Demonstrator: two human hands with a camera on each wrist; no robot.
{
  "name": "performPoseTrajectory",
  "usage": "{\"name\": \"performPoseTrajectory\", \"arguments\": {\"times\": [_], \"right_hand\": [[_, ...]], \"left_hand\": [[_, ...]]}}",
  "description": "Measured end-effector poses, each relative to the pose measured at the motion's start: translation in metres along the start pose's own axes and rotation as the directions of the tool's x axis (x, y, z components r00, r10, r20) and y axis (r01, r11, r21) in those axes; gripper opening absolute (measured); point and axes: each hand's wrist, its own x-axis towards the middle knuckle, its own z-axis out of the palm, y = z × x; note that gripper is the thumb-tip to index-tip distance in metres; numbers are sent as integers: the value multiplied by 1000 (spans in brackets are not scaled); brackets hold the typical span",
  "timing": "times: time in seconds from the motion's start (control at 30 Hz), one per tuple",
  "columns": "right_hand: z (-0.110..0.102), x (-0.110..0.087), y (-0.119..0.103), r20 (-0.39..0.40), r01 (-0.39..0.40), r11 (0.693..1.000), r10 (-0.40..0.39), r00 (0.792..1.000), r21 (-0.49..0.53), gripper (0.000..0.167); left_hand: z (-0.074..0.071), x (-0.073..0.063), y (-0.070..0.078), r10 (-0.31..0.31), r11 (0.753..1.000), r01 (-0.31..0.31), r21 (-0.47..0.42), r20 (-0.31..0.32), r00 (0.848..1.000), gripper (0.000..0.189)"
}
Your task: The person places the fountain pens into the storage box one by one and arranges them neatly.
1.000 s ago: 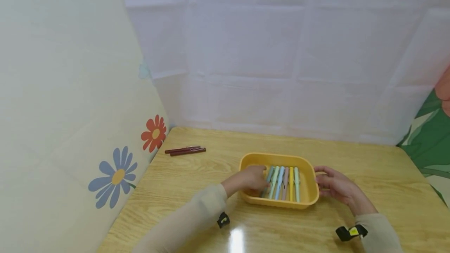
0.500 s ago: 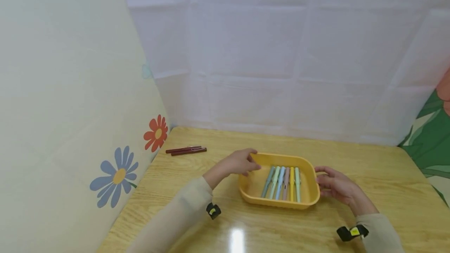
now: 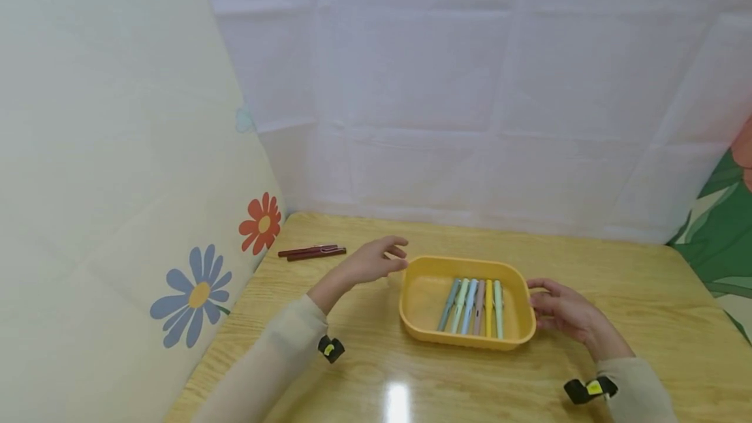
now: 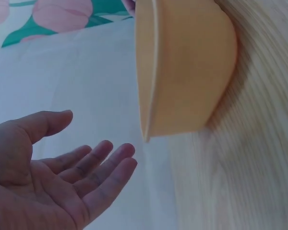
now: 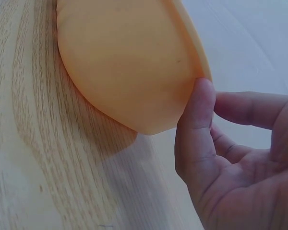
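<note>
A yellow plastic tray [image 3: 425,334] stands on the table, holding a row of several pens [image 3: 469,305] in grey-green, pale green, light blue, mauve and yellow. My left hand [image 3: 367,262] hovers just left of the tray's far left corner, fingers loosely spread, with nothing in it. In the left wrist view that hand [image 4: 62,177] is palm up, apart from the tray wall [image 4: 192,72]. My right hand [image 3: 570,313] is at the tray's right end. In the right wrist view its thumb and a finger [image 5: 249,108] pinch the tray rim.
Two dark red pens [image 3: 314,252] lie side by side at the table's far left. A white cloth [image 3: 411,83] hangs behind the wooden table [image 3: 352,371]. Flower-printed cloth [image 3: 117,149] borders the left side, and another printed cloth stands at the right.
My left hand has come out of the tray and moved left and away, past its far left corner, uncovering the grey-green pen. The right hand stays at the tray's right end.
</note>
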Motion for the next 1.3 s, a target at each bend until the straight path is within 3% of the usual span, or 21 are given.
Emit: {"name": "performPoseTrajectory", "arguments": {"times": [0.2,0.37,0.63,0.97,1.17,1.3], "right_hand": [[0,0,0,9,1,1000,-1,1000,5,44],[0,0,0,12,4,1000,-4,1000,2,47],[0,1,1,12,8,1000,-8,1000,-7,47],[2,0,1,20,9,1000,-9,1000,-2,42],[1,1,1,21,6,1000,-6,1000,2,41],[3,0,0,14,6,1000,-6,1000,6,45]], "left_hand": [[-14,-8,-18,58,990,-48,133,-71,996,51],[-26,-15,-38,104,964,-60,258,-162,981,53],[-45,-24,-70,161,923,-74,378,-205,965,57],[-63,-31,-98,97,887,30,461,-250,963,60],[-69,-31,-113,21,894,100,436,-264,964,60],[-72,-32,-122,0,886,126,446,-272,962,60]]}}
